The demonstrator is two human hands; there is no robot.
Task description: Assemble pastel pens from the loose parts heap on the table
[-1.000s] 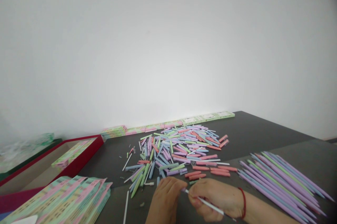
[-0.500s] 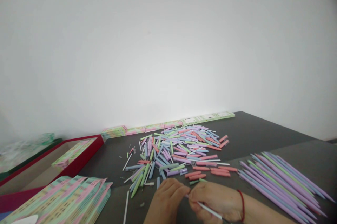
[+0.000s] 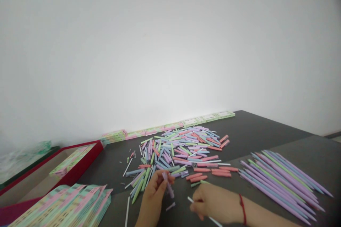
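My left hand (image 3: pixel 155 192) pinches a purple pen barrel (image 3: pixel 168 186) between thumb and fingers, tilted above the black table. My right hand (image 3: pixel 213 201), with a red cord at its wrist, is closed around a thin white pen refill (image 3: pixel 215 221); the refill's two ends stick out on either side of the fingers. Below the barrel, a small purple pen part (image 3: pixel 170 206) shows near the tabletop. Just beyond both hands spreads a loose heap of pen parts (image 3: pixel 183 149) in purple, blue, green and coral.
Slim purple, blue and green pens (image 3: pixel 282 184) lie side by side at right. At left are fanned printed packets (image 3: pixel 69 205) and a red-edged box (image 3: pixel 85 161) with packs inside. Flat printed boxes (image 3: pixel 154 130) line the wall. A loose white refill (image 3: pixel 127 212) lies front left.
My hands have moved apart from where they met. The left has gone slightly left and up with the purple barrel; the white refill stays in the right.
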